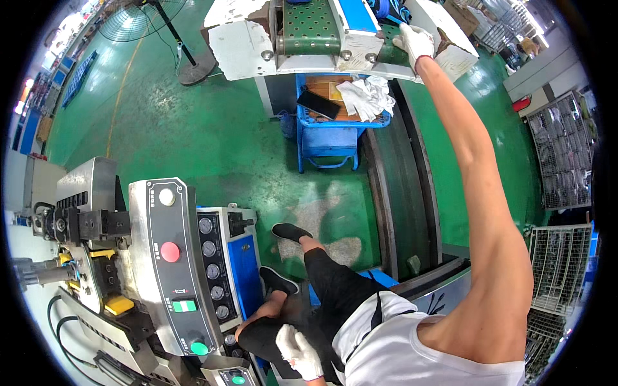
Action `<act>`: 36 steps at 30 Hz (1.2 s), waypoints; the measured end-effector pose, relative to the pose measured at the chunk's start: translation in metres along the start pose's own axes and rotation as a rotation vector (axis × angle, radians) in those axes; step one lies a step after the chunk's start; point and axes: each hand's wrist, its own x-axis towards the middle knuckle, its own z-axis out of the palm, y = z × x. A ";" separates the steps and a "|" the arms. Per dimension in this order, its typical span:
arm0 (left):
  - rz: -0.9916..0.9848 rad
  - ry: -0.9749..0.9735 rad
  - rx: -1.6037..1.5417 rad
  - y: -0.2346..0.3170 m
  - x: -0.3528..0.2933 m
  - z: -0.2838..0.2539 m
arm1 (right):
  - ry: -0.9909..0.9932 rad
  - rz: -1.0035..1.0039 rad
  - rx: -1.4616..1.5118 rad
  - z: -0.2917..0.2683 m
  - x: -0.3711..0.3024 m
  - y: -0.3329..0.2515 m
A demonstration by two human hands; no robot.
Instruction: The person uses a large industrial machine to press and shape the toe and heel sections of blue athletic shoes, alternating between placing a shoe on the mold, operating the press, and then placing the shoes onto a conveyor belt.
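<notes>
The right hand [417, 42] (white-gloved) touches a blue item [384, 9].

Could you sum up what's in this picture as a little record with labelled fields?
Left hand: white-gloved, low by the black shorts
Right hand: white-gloved, stretched out to a blue item at the conveyor; grip unclear
Conveyor: green belt with holes
Blue stand: bears a black phone and crumpled white gloves
Control panel: white, red and green buttons
Floor: green
</notes>
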 end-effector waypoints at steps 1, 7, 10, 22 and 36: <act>-0.008 -0.009 0.013 0.000 0.005 -0.004 | 0.049 0.000 0.001 0.002 -0.011 -0.001; -0.058 -0.015 0.094 0.000 0.012 -0.022 | 0.123 0.079 -0.160 0.021 0.022 -0.014; 0.060 0.014 0.329 -0.007 0.015 -0.027 | 0.061 0.167 -0.055 0.042 0.046 -0.009; -0.091 -0.099 0.247 -0.047 0.024 -0.001 | 0.154 -0.167 -0.753 0.053 0.164 0.005; -0.054 -0.010 0.309 -0.032 0.026 0.000 | 0.219 -0.292 -1.063 0.047 0.085 0.019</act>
